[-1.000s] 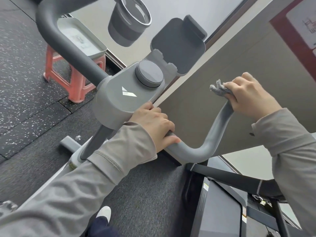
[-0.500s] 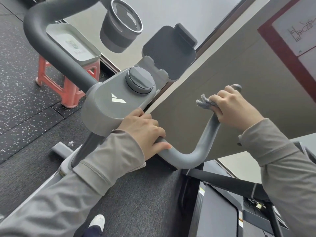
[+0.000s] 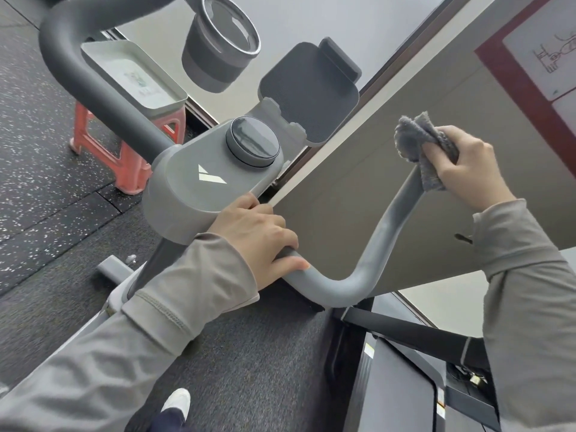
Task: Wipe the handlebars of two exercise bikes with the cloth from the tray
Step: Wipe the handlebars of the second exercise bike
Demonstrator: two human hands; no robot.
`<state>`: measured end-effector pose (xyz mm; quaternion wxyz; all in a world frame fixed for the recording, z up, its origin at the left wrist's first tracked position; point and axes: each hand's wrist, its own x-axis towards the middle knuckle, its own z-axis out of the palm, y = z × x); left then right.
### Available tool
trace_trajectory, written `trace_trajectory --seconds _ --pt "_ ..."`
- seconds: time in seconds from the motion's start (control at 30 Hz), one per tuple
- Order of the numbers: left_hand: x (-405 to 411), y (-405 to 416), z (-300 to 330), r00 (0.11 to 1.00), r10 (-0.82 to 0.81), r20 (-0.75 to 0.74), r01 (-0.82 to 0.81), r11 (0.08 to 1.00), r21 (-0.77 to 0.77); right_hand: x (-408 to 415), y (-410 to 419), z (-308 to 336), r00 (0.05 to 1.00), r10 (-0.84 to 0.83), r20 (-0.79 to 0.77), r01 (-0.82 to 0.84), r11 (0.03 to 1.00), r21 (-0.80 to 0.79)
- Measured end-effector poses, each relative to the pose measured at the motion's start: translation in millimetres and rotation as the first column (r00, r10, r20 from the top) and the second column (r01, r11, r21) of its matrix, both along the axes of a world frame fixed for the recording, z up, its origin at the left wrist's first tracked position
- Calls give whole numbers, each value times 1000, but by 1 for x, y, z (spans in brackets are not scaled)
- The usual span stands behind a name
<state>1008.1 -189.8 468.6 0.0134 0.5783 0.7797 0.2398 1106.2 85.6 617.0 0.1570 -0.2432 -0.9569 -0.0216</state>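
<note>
The right hand [image 3: 464, 173] clutches a crumpled grey terry cloth [image 3: 419, 145] wrapped over the upper tip of the curved grey foam handlebar [image 3: 383, 226]. The left hand [image 3: 258, 241] curls around that bar's inner end beside the grey console [image 3: 199, 188]. An empty pale tray [image 3: 131, 73] sits on a red plastic stool [image 3: 124, 160].

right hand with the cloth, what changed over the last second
The right hand, gripping the grey cloth, slid down the right handlebar, then back up over its tip. The left hand kept its grip near the console.
</note>
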Motion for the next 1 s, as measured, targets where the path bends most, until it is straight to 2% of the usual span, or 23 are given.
trace_trajectory --seconds 0.07,0.13,0.3,0.4,0.47,0.5,0.57,0.63,0.7,0.8,0.83,0.93,1.0 --pt "0 1 0 1000 -4 -6 4 1000 -3 5 0 -3 994 -45 -101 36 995 -93" --pt "0 0 0 1000 -12 -9 12 1000 -4 9 -2 -8 983 -54 -176 35 993 -110" --pt "1 -1 0 1000 -13 -14 13 1000 5 19 -13 -30 946 -12 -323 11 1000 -5" --pt "1 -1 2 1000 -6 -12 6 1000 19 16 -11 -25 949 -6 -314 8 1000 5" --pt "1 -2 4 1000 -7 -4 7 1000 24 8 0 -14 963 -67 -259 53 997 -60" --pt "1 -3 4 1000 -8 2 8 1000 24 3 6 -7 969 -115 -218 86 986 -142" --pt "1 -3 6 1000 -12 7 12 1000 27 -6 16 8 970 -197 -143 116 889 -444" --pt "1 -4 7 1000 -12 21 11 999 30 -6 26 15 968 -220 -121 63 678 -732" --pt "2 -4 9 1000 -14 24 14 1000 13 0 33 13 962 -233 -143 -1 520 -854" --pt "2 -3 11 1000 -17 22 17 1000 -7 16 38 -6 916 -299 -268 -138 392 -909" --pt "2 -3 10 1000 -16 21 16 1000 -12 20 36 -15 879 -348 -327 -186 381 -906" --pt "3 -3 11 1000 -14 21 14 1000 -22 27 18 -42 713 -462 -528 -325 450 -832" --pt "4 -4 11 1000 -13 24 13 1000 -20 31 -1 -61 606 -539 -585 -413 416 -810"
